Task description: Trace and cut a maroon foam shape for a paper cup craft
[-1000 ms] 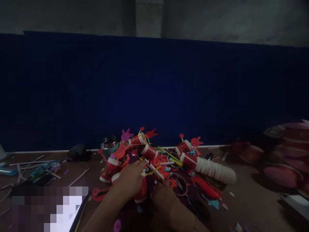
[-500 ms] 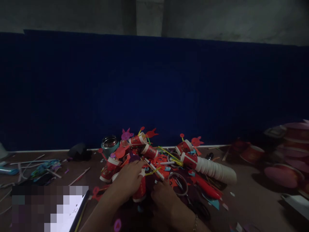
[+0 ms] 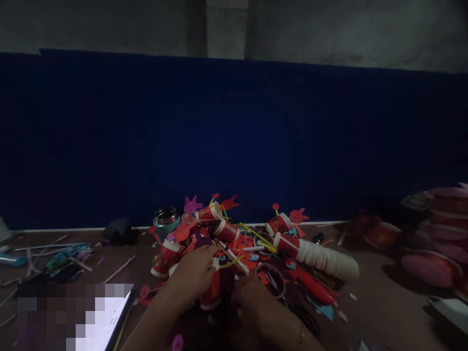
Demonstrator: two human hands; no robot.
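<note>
My left hand (image 3: 193, 273) is closed on a red paper cup (image 3: 211, 295) with a white rim; it partly covers the cup's side. A yellow pipe cleaner (image 3: 232, 262) sticks out near the cup's upper end. Just right of the cup, my right hand (image 3: 252, 295) has its fingers curled, and what they hold, if anything, is hidden. Beyond my hands lie more red paper cups (image 3: 227, 230) with red cut-paper shapes, a purple paper animal head (image 3: 190, 204) and a white marker (image 3: 239, 263).
A stack of cups (image 3: 327, 258) lies on its side at right, near a roll of tape (image 3: 272, 280) and black scissors (image 3: 307, 317). An open teal flask (image 3: 166, 223) stands behind. A lit tablet (image 3: 106, 317) is at lower left; pink-red bowls (image 3: 431, 268) are far right.
Both hands stay almost in the same place, with the left still on the cup. My right hand's fingers have shifted slightly. The view has tilted a little.
</note>
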